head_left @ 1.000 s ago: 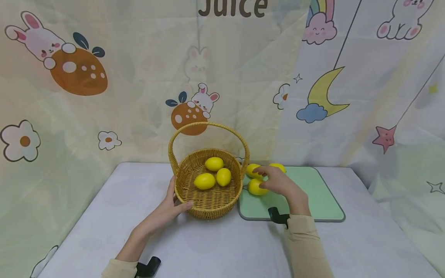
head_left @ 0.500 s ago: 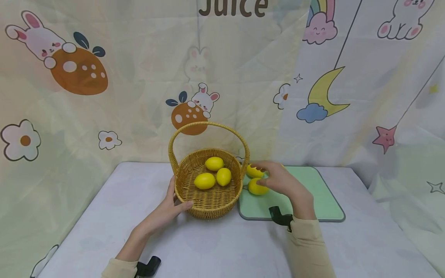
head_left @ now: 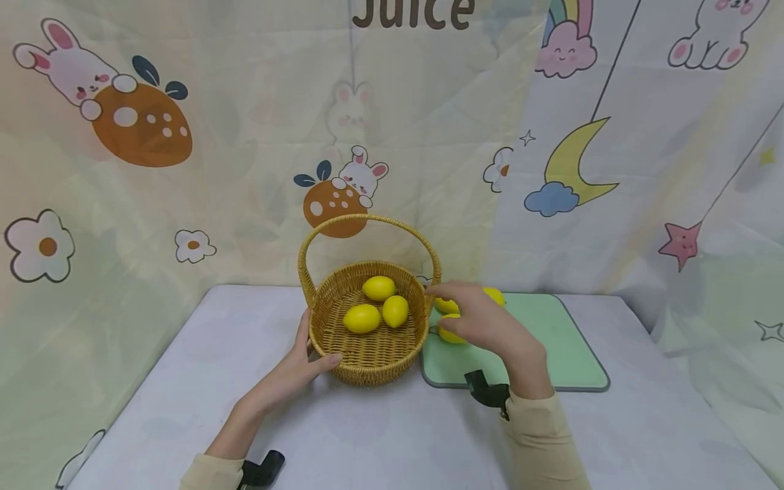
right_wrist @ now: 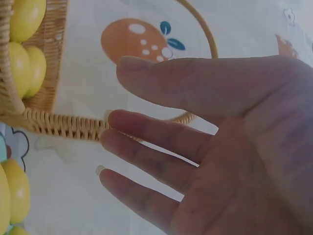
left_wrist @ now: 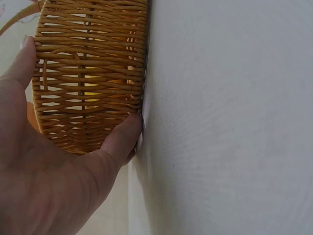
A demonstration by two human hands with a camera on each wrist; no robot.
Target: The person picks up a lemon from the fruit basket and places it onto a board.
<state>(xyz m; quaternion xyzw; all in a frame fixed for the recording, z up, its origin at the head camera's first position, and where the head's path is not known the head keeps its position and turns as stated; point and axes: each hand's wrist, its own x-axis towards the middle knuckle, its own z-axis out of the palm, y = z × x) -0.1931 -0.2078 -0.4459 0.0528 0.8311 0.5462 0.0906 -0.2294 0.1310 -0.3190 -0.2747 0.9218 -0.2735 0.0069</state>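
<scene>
A round wicker basket [head_left: 367,371] with a tall arched handle stands on the table and holds three yellow lemons [head_left: 362,318]. My left hand [head_left: 294,371] grips its lower left side, thumb toward the front; in the left wrist view the thumb [left_wrist: 122,137] lies against the weave near the base. Right of the basket, my right hand [head_left: 490,323] hovers over lemons [head_left: 452,330] on a green cutting board [head_left: 520,371], partly hiding them. Its fingers [right_wrist: 142,152] are spread and hold nothing in the right wrist view, the fingertips overlapping the basket handle there.
Another lemon [head_left: 493,296] shows behind the right hand at the board's back edge. A white cloth covers the table [head_left: 392,442]. Behind it hangs a printed curtain [head_left: 245,136]. Each wrist wears a black camera mount [head_left: 486,391].
My right hand first drew back slightly to the right, then moved left, its fingertips now near the basket's right side. The left hand and the basket stay in place.
</scene>
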